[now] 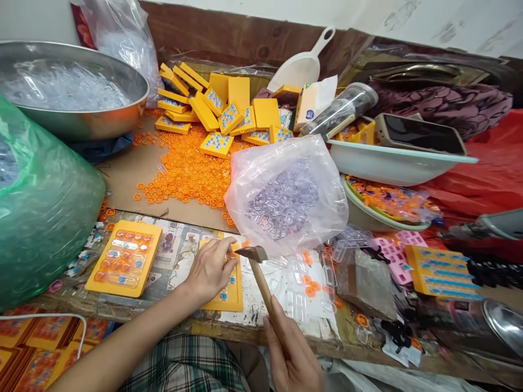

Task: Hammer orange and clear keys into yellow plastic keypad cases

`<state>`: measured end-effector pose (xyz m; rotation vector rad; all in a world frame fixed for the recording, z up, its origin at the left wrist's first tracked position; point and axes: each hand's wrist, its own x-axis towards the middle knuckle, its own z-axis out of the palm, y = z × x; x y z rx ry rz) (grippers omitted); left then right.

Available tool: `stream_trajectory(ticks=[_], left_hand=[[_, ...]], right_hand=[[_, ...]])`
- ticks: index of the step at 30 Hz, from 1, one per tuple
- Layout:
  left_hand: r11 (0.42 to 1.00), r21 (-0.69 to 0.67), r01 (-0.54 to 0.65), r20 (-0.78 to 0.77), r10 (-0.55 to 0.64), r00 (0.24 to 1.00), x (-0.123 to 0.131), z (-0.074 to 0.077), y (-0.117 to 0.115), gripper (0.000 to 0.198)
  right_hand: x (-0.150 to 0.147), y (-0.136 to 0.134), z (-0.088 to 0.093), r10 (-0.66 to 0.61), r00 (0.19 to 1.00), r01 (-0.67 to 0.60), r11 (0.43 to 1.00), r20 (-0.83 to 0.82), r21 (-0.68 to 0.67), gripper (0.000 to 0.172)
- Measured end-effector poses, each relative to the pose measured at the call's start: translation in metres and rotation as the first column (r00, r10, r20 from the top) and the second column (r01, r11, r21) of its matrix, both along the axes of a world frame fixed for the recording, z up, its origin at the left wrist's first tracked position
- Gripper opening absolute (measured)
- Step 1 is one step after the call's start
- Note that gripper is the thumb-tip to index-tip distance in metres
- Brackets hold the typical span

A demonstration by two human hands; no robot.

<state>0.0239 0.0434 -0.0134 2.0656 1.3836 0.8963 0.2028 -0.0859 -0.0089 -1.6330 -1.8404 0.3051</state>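
Observation:
My right hand [290,348] is wrapped around the wooden handle of a hammer [261,277]. The hammer's metal head is just right of my left fingertips, over the top of a yellow plastic panel [235,294]. On that panel rests my left hand [210,269], with its fingers bent and thumb and forefinger close together; whatever they pinch is too small or hidden to tell. Blue and white pieces show in the panel's uncovered part. To the left lies another yellow panel [153,245], fitted with orange rings and clear covers.
A bag of clear plastic pieces [286,201] stands behind my hands, beside a heap of orange rings [188,169] and stacked yellow cases [241,92]. A green bag [49,218] and steel bowl [102,111] are left. A stone block [365,283] sits right.

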Motion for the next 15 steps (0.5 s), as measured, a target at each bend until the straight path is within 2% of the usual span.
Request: stream_trajectory(ticks=[3, 6, 8, 11, 13, 15], left_hand=[[0.999, -0.012, -0.031, 0.038, 0.032, 0.999, 0.002, -0.004, 0.002, 0.034], [0.997, -0.055, -0.047, 0.065, 0.051, 0.997, 0.003, -0.004, 0.002, 0.034], [0.995, -0.085, -0.052, 0.087, 0.059, 0.994, 0.002, -0.004, 0.000, 0.033], [0.987, -0.148, -0.057, 0.120, 0.076, 0.990, -0.003, -0.003, 0.000, 0.039], [0.982, -0.182, -0.050, 0.155, 0.079, 0.985, -0.006, -0.001, 0.007, 0.043], [0.988, -0.148, -0.042, 0.170, 0.067, 0.983, -0.006, 0.002, 0.022, 0.034]], right_hand=[[-0.001, 0.002, 0.009, 0.029, 0.994, -0.023, 0.998, 0.104, -0.060, 0.052], [0.002, 0.000, 0.011, 0.024, 0.993, -0.022, 1.000, 0.119, -0.019, 0.055], [0.003, -0.002, 0.009, 0.016, 0.995, -0.015, 1.000, 0.098, -0.011, 0.054], [0.001, -0.002, 0.005, 0.003, 0.999, 0.002, 0.995, 0.053, -0.096, 0.048], [-0.001, -0.002, 0.003, -0.032, 0.999, 0.028, 0.994, -0.033, -0.102, 0.046], [-0.002, -0.001, 0.000, -0.107, 0.985, 0.097, 0.992, -0.137, -0.074, 0.045]])
